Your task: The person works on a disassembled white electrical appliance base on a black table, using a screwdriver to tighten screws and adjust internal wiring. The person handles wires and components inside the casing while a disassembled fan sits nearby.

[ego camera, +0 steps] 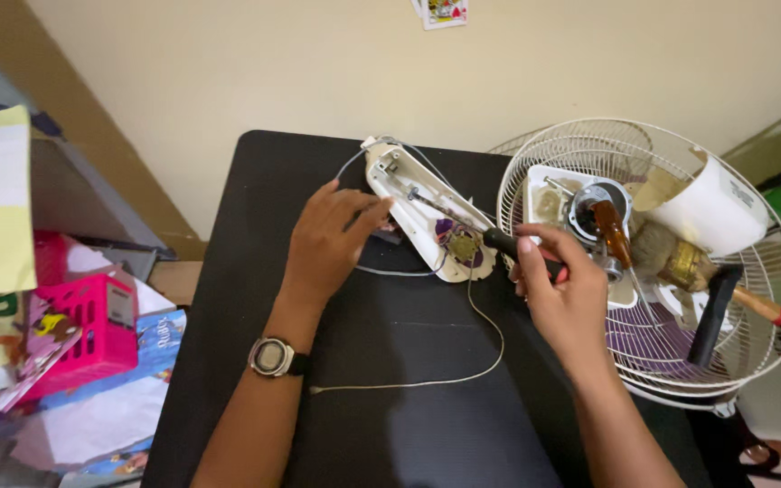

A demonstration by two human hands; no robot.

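An opened white plastic housing (413, 203) lies on the black table (255, 298), with a small circuit part and wires inside. My left hand (332, 237) rests against its left side, steadying it. My right hand (560, 294) grips a black-and-red-handled screwdriver (499, 240), whose shaft reaches into the housing. A thin pale wire (463, 375) trails from the housing across the table. A watch sits on my left wrist.
A white wire fan guard (752, 298) lies at the table's right, holding a motor (594, 208), a white cover, brushes and tools. A pink basket (92, 330) and papers are on the floor at left. A wall rises behind the table.
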